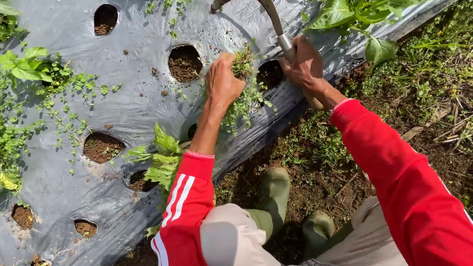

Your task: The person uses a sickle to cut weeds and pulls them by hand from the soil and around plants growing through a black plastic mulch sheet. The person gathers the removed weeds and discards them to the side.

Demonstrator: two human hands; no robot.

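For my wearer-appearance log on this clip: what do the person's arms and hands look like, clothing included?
Both arms wear bright red long sleeves. The left sleeve carries white stripes running along its length and a paler ribbed cuff; the right sleeve shows a thin white line near its outer edge and a pale cuff edge. The left hand and right hand are bare: no gloves, rings or watch visible.

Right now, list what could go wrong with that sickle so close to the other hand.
1. The sickle in the right hand curves above the left hand, which grips a clump of weeds; a slip could cut the fingers.
2. The blade may tear the plastic mulch sheet.
3. The leafy seedling beside the left forearm could get bruised.
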